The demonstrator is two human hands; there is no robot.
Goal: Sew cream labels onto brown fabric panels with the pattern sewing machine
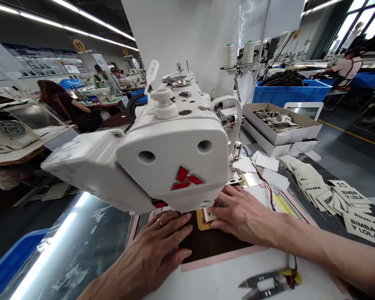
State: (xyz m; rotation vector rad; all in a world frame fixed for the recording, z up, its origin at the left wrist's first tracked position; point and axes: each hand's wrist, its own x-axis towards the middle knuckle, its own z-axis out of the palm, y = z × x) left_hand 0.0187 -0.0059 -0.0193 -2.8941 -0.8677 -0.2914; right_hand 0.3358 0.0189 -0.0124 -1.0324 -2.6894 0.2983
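A: Condition of left hand (158, 241)?

B: Open, palm down, fingers long and slightly parted, thumb set off to one side. Ring on one finger. Fingertips over the dark sheet (203, 246), left of the yellow piece (201, 223). Nothing visible in its hold.

A: And right hand (245, 210)?

B: Half curled, back of hand upward. Thumb and forefinger against the white label (208, 215). Pinched or merely pressed: cannot tell from this angle. Remaining fingers bent forward beside the sewing machine head (171, 146), tips partly hidden.

A: Exact position of label?

B: On the yellow piece, over the dark sheet, between both hands, near the lower front edge of the machine head. Mostly covered by the right fingers; a little black print in sight. Pink strip (225, 257) along the near edge of the sheet.

A: Elsewhere on the counter (212, 281)?

B: Snips (281, 282) lying nearest the viewer, below the right forearm, apart from all fingers. Beyond that forearm, fanned printed labels (364, 229), marked "BIMBA Y LOLA". Farther back, open carton (303, 134) with more printed pieces inside.
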